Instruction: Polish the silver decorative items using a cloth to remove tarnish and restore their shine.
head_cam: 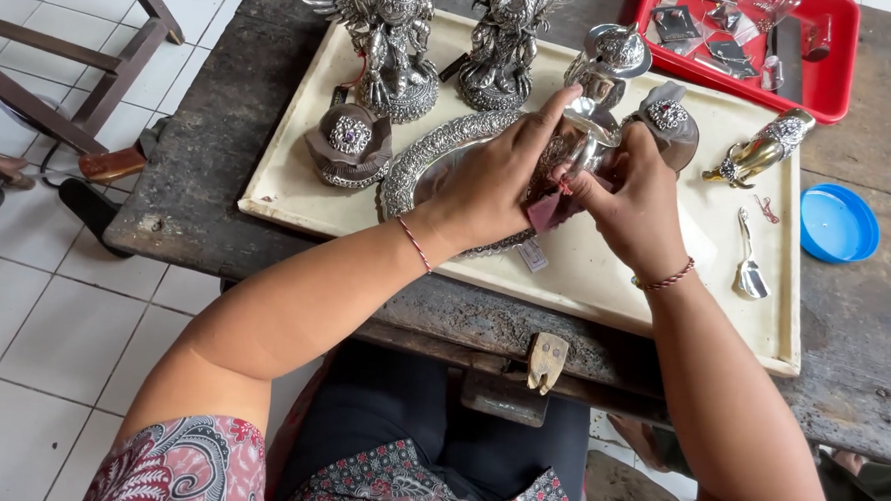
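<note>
A person seated at a dark, worn wooden surface (862, 339) works with both bare hands over a cream tray (605, 278). The left hand (493, 187) is curled around a small shiny silver vessel (586, 126), its fingers (550, 113) closed against the near side, the index finger stretched up along the vessel toward its top. The right hand (633, 204) meets it from the other side, fingers bent narrowly and pinching at the vessel's lower part, where a small dull-pink tag or cloth (545, 213) hangs down. The vessel is held just above the tray, over the far edge of an oval embossed silver dish (419, 164). Its long axis seems roughly upright, tilted slightly away from the person, though the hands hide most of it.

On the tray stand two winged silver statues (395, 38), a small round silver box with a gem on its lid (350, 144), a silver lidded pot (609, 57), a gold-and-silver figurine lying on its side (765, 149) and a silver spoon (748, 264). A blue round lid (837, 223) lies on the surface beside the tray, and a red tray (833, 82) sits at the far edge.
</note>
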